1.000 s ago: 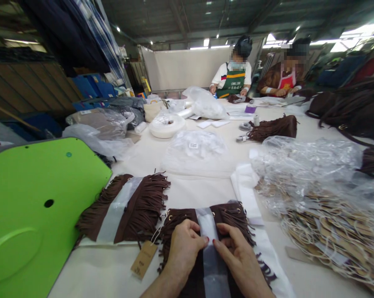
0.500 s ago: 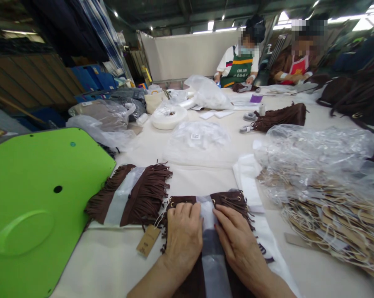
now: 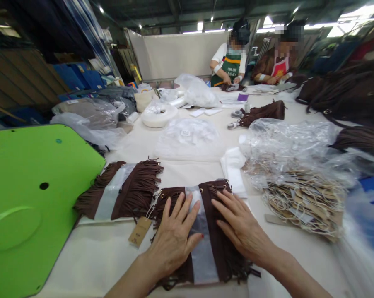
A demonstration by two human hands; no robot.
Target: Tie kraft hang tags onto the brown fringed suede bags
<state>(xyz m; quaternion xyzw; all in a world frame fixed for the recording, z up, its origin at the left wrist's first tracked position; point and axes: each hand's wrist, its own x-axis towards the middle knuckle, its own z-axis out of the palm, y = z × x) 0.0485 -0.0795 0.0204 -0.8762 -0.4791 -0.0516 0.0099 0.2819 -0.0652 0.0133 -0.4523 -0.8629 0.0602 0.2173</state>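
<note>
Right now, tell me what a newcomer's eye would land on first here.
Probably the bright green panel, which takes up much of the lower left. Next, the bare hands spread on a fringed brown item with a pale band across it, near the bottom centre. The heap of stringed tags at right may also stand out.

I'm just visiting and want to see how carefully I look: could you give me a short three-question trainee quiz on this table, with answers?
1. Which lies across the fringed brown piece under the left hand and right hand?
A) a coiled rope
B) a translucent strip
C) a metal ruler
2. True or false: the right hand is clenched into a fist.
3. Fill in: the brown tag beside the fringed brown piece lies nearer the ____ hand.

Key: 1. B; 2. False, its fingers are extended; 3. left.
</note>
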